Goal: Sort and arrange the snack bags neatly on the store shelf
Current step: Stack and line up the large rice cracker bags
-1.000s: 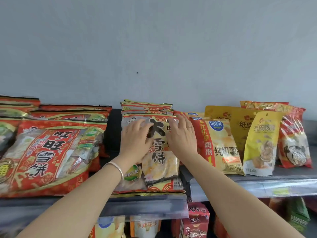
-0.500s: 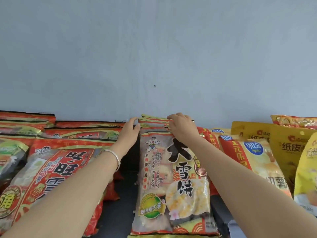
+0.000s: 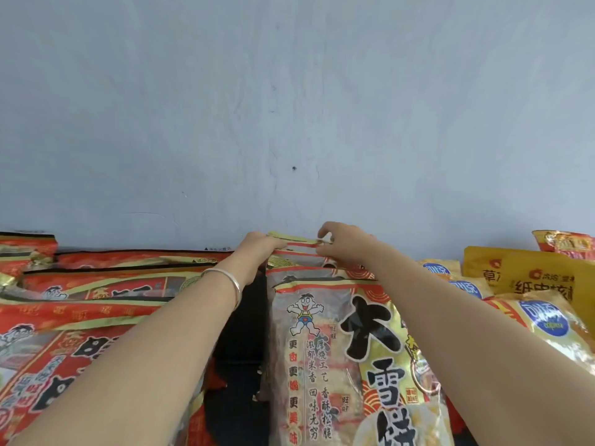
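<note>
At frame centre, left hand [image 3: 261,249] and right hand [image 3: 345,243] pinch the rear rice-cracker bag [image 3: 299,243] by its top seam; an even, level lift should seat it upright.

upright rice-cracker bags [image 3: 338,349] stacked front-to-back mid-shelf

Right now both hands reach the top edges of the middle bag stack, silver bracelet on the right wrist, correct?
No: the head view shows the silver bracelet on the left wrist. Left hand and right hand do reach the middle bag stack.
</note>
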